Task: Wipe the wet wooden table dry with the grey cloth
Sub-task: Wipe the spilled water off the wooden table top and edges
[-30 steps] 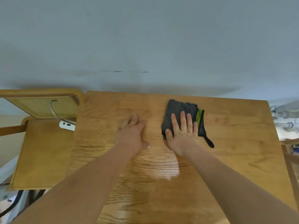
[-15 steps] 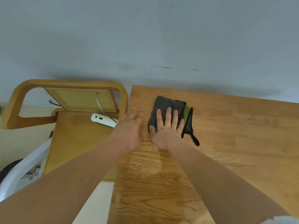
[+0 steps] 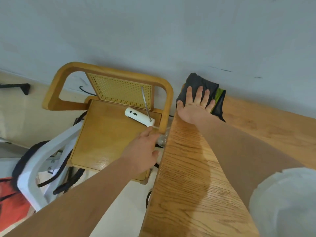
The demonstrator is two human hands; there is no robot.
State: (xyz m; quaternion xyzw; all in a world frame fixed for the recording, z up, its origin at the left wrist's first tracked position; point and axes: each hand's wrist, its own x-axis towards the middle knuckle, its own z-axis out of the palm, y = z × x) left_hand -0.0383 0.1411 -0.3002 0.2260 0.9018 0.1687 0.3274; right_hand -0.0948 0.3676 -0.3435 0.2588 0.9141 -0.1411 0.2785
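Note:
The grey cloth (image 3: pixel 204 82), folded with a green and black edge, lies at the far left corner of the wooden table (image 3: pixel 186 190), against the wall. My right hand (image 3: pixel 195 106) presses flat on it, fingers spread over the cloth. My left hand (image 3: pixel 143 151) is off the table, hovering over the chair seat beside the table's left edge, fingers loosely apart and holding nothing. A darker wet patch shows on the wood below my right forearm.
A wooden chair (image 3: pixel 109 139) with a cane back stands left of the table, with a white device (image 3: pixel 138 117) and metal tube on its seat. A white frame (image 3: pixel 42 165), black straps and something red (image 3: pixel 10 202) lie further left. The grey wall (image 3: pixel 153 31) borders the table.
My right hand has slid the cloth left and away to the table's far left corner. My left hand has come off the table and now hangs over the chair seat. The view has swung left.

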